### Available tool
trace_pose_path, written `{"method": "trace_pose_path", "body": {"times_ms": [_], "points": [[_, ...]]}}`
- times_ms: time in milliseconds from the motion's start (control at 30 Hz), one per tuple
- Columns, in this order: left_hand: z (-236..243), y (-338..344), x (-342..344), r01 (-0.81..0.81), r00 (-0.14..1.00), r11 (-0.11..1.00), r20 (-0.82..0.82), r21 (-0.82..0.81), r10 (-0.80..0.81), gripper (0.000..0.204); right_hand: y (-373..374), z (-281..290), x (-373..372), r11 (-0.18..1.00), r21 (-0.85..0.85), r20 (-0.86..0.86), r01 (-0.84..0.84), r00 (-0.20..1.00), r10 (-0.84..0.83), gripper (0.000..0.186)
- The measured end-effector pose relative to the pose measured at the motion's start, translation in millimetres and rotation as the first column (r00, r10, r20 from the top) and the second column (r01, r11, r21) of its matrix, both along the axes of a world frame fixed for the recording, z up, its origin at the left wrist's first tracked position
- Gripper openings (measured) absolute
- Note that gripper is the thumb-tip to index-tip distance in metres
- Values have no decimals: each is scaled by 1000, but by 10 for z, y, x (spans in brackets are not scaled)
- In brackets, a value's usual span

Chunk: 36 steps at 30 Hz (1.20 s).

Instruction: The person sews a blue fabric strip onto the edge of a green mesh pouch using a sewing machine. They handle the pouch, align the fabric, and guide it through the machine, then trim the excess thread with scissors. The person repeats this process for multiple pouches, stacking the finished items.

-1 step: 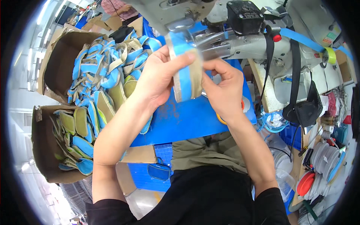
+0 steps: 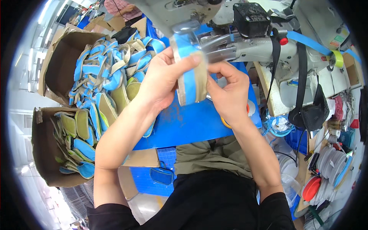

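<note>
A blue and beige fabric strip (image 2: 190, 86), bent into a loop, is held up under the sewing machine head (image 2: 180, 9). My left hand (image 2: 163, 76) grips it from the left, thumb laid across its face. On the other side my right hand (image 2: 229, 88) has thumb and forefinger closed at the strip's right edge. The upper end of the strip is blurred near the machine's metal parts. Below the hands lies the blue work table (image 2: 184, 126), and part of an orange-handled tool (image 2: 225, 122) shows behind my right hand.
To the left, a heap of blue and beige strips (image 2: 101, 67) spills from a cardboard box (image 2: 57, 73). A nearer box (image 2: 46, 153) holds blue and olive padded pieces. Right of the machine, blue tape (image 2: 306, 39) runs to a yellow roll (image 2: 337, 58); black straps (image 2: 302, 76) hang there.
</note>
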<state>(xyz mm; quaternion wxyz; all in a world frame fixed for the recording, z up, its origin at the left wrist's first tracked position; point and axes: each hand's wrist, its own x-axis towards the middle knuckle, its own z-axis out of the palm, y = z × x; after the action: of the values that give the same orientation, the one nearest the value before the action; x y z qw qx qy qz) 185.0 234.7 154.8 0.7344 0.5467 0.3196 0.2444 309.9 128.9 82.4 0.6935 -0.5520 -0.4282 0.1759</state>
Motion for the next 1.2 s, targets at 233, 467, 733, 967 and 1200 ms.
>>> {"method": "trace_pose_path", "body": {"times_ms": [233, 467, 733, 967, 1200], "points": [[27, 7, 44, -12, 1000, 1000, 21, -2, 12, 31, -6, 74, -30, 999, -6, -32, 39, 999, -39, 16], [68, -33, 51, 2, 1000, 995, -3, 100, -2, 29, 33, 199, -47, 998, -5, -116, 69, 991, -69, 15], [138, 132, -133, 80, 997, 980, 5, -183, -80, 26, 111, -18, -111, 961, 222, 111, 163, 975, -191, 23], [-4, 53, -122, 18, 1000, 999, 1, -26, -18, 28, 102, -74, -189, 969, 190, 23, 158, 986, -166, 23], [-69, -85, -18, -60, 998, 963, 33, 262, 53, 32, 119, -110, -146, 978, 180, -12, 109, 994, -109, 24]]}}
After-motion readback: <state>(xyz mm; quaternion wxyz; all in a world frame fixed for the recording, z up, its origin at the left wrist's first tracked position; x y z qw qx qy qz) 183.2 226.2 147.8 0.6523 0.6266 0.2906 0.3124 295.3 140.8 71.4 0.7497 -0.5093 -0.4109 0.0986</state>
